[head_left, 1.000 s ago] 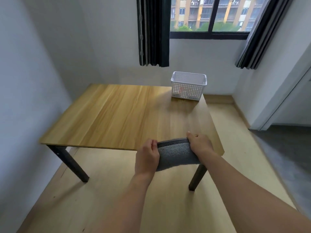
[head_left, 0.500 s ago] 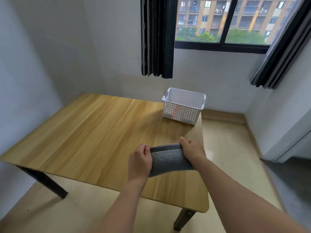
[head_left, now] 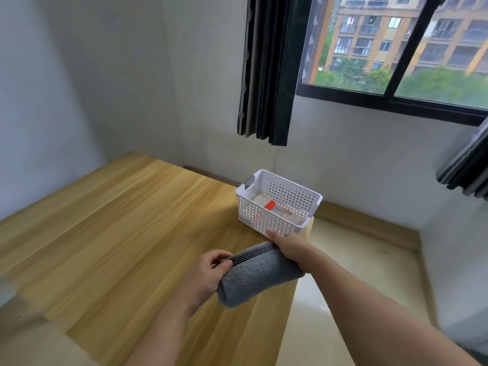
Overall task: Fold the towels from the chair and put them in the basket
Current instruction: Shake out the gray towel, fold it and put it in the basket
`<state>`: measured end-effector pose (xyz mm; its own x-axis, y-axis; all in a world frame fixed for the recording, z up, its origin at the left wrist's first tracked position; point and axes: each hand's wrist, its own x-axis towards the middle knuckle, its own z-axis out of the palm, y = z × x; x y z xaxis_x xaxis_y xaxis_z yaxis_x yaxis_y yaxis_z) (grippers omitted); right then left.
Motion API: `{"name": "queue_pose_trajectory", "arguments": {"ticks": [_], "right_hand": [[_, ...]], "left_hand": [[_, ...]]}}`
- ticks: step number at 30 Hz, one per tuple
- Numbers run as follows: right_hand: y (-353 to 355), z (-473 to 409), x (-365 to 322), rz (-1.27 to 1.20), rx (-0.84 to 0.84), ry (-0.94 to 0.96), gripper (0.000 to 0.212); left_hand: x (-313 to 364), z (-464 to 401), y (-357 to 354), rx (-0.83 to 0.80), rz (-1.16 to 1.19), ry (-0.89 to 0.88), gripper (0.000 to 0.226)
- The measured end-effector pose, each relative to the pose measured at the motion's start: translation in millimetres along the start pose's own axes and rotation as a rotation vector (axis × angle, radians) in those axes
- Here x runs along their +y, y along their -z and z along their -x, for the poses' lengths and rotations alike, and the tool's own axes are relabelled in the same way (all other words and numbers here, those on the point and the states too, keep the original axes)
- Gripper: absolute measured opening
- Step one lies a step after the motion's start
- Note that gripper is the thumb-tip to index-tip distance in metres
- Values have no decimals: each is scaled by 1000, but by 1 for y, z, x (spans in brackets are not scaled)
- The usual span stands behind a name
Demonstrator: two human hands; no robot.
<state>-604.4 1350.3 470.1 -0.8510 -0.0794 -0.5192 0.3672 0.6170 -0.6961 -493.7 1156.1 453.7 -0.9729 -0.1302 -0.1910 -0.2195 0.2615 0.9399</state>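
The towel (head_left: 260,277) is soft grey cloth, fuzzy and rough, with smooth ribbed stripes along one edge. The basket (head_left: 274,225) is white plastic full of little holes. The surface (head_left: 118,233) is smooth wood. The floor (head_left: 351,265) looks shiny.

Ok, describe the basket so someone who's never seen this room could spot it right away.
Look below the window to the wooden table. At its far right corner stands the basket: white plastic, rectangular, its walls full of small holes, the only container there.

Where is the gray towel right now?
The towel is held folded between both hands, left hand and right hand, above the table, just short of the white basket.
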Motion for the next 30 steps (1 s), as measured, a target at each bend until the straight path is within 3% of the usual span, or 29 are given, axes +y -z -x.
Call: {"name": "queue_pose_trajectory", "arguments": {"ticks": [2,5,8,11,15,23,30], "right_hand": [[23,-18,-10,-68,11,18,57],[74,-58,-29,-213,-44,1,29],[121,-116,-52,-84,-60,9,19],[142,-190,-78,89,30,203,23],[163,-265,-85,171,130,260,35],[153,-353,-34,318,4,329,43],[122,-385,2,333,10,279,26]], "left_hand": [[11,-24,-10,47,-12,-7,12],[34,-76,-32,169,-1,1,11],[62,-134,-63,321,-25,18,9],[91,-205,-94,413,-27,21,6],[106,-296,-129,331,-128,136,7],[54,-382,-151,112,-427,463,5],[31,-405,-168,158,-332,550,20]]}}
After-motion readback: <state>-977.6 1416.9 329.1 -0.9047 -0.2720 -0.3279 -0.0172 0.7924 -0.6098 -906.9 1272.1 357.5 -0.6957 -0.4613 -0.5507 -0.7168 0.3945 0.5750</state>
